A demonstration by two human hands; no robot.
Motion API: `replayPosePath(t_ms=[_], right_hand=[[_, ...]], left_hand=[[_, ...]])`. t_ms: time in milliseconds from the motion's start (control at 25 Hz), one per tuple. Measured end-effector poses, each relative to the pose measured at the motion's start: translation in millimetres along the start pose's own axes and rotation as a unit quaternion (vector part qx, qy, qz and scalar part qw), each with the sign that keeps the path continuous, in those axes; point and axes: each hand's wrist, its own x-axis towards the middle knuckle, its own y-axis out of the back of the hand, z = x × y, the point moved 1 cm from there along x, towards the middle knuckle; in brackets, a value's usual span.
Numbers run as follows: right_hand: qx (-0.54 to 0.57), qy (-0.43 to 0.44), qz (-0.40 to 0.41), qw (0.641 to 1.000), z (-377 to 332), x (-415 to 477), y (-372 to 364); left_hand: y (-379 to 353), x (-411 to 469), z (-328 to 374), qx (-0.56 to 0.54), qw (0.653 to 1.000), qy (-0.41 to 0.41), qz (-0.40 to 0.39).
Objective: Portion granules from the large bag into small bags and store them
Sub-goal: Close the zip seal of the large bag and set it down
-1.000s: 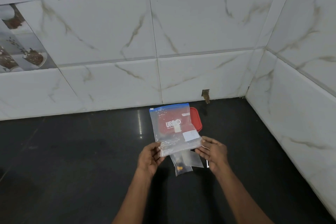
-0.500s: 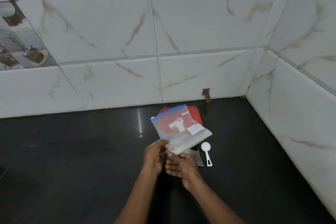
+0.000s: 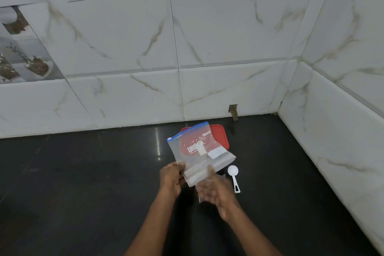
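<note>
Your left grip [image 3: 172,178] pinches the large bag [image 3: 197,151] by its lower edge at centre frame. Your right grip [image 3: 216,193] has let go and blurs just below; open or closed, you cannot tell. Scooping hasn't started: the white scoop [image 3: 232,171] lies untouched.

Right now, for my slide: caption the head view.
Left hand holds a zip bag; red lid behind, white scoop beside.
</note>
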Motion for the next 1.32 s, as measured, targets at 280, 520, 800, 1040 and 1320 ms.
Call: replayPosePath(t_ms=[280,520,800,1040,1320], right_hand=[[-0.056,0.191,0.15,0.968,-46,28,26],[-0.347,0.396,-0.004,0.85,-104,33,39],[-0.316,0.38,-0.096,0.864,-123,35,48],[-0.277,0.352,-0.124,0.886,-119,29,51],[-0.329,0.376,-0.041,0.865,-113,40,69]], left_hand=[[5,-4,18,0.244,0.951,-0.159,0.106],[-3,4,108,0.356,0.862,-0.343,-0.113],[11,18,107,0.375,0.865,-0.255,-0.216],[16,28,98,0.405,0.854,-0.266,-0.188],[15,10,122,0.411,0.828,-0.344,-0.166]])
